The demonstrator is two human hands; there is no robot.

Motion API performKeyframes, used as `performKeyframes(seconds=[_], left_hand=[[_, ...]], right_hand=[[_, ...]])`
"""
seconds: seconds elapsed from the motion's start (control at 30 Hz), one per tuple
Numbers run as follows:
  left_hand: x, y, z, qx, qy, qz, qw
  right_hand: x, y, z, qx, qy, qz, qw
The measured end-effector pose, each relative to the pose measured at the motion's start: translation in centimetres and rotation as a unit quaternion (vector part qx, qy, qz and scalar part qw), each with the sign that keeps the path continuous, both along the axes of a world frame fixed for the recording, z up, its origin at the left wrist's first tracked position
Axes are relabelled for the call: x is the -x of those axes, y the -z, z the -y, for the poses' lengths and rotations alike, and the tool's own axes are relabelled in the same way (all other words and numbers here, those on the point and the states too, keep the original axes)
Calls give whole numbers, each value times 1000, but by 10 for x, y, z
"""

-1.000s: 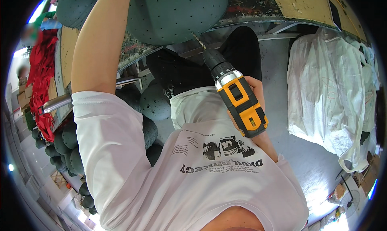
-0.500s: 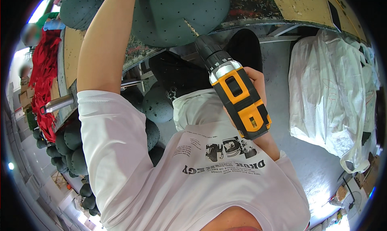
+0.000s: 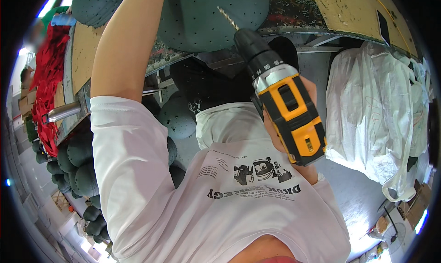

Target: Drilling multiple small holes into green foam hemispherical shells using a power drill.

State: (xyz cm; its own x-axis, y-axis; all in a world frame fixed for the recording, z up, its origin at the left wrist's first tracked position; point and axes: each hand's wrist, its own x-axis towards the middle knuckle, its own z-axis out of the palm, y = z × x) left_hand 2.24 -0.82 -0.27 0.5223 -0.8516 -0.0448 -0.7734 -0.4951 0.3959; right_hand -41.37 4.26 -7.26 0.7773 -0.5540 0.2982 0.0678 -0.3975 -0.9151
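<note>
My right hand (image 3: pixel 311 94) is closed round the grip of a yellow and black cordless drill (image 3: pixel 297 121), which hides most of the fingers. A thin twist drill bit (image 3: pixel 228 18) sticks out of the black chuck, pointing up and left. Behind the bit lies a large dark green rounded shell (image 3: pixel 202 24) dotted with small holes, at the table's near edge. In this view the tip overlaps the shell; whether it touches, I cannot tell. My left arm (image 3: pixel 124 47) reaches up along the shell's left side, and its hand lies beyond the upper edge.
Another dotted dark shell (image 3: pixel 98 5) sits on the worn table (image 3: pixel 340 10) at the left. More dark shells (image 3: pixel 82 166) are piled at lower left, beside red strips (image 3: pixel 48 74) and a metal tube (image 3: pixel 64 112). A large white sack (image 3: pixel 367 111) stands at right.
The drill and my right hand have moved right and slightly down in the picture. The shell and my left arm appear a little further up and right.
</note>
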Motion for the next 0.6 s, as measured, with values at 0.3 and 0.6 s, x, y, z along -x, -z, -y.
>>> performKeyframes(seconds=[0.3,0.6], left_hand=[[-1,5,1,6,0,-4,1000],[-11,9,3,5,26,27,999]], right_hand=[[-14,17,7,-151,-13,69,986],[-7,7,11,89,0,-14,996]])
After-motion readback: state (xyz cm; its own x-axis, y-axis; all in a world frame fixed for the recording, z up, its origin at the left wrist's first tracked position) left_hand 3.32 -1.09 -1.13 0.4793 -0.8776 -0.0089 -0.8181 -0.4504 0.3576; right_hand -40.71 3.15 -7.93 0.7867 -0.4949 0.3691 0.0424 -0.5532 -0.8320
